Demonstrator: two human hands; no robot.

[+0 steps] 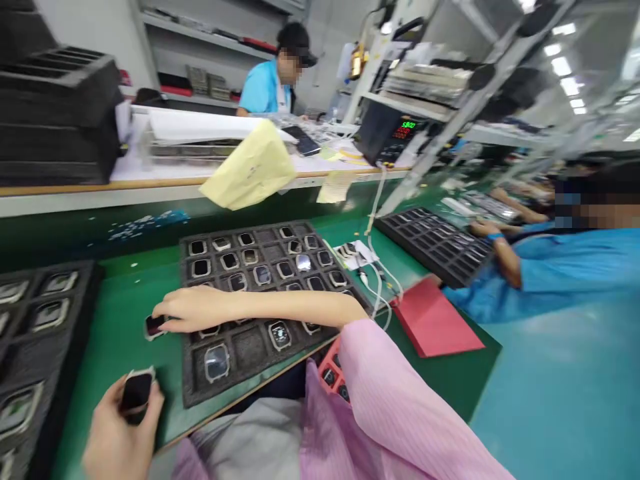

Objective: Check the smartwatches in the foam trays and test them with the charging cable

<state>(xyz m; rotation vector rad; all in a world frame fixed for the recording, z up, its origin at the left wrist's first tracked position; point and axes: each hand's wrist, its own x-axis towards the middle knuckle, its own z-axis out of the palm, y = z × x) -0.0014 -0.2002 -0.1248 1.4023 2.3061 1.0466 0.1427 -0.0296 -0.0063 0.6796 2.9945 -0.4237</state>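
Note:
My left hand [120, 427], at the lower left, grips a smartwatch case [137, 391] with its dark screen turned up. Reaching across from the right, my right hand [187, 309] has its fingers closed on another strapless smartwatch [154, 327] over the green mat. Beneath my right forearm lies a black foam tray [194, 393] with watch cases in many of its pockets. One case with a pale, glassy face [217, 363] sits in the front row, and one with a lit dial [279, 335] is to its right. My forearm hides part of the tray.
At the left edge is a second foam tray [80, 333] holding larger watch frames. A red folder [435, 320], white cables [379, 287] and another black tray [435, 243] lie to the right. Co-workers [263, 87] sit behind the shelf and at right [575, 267].

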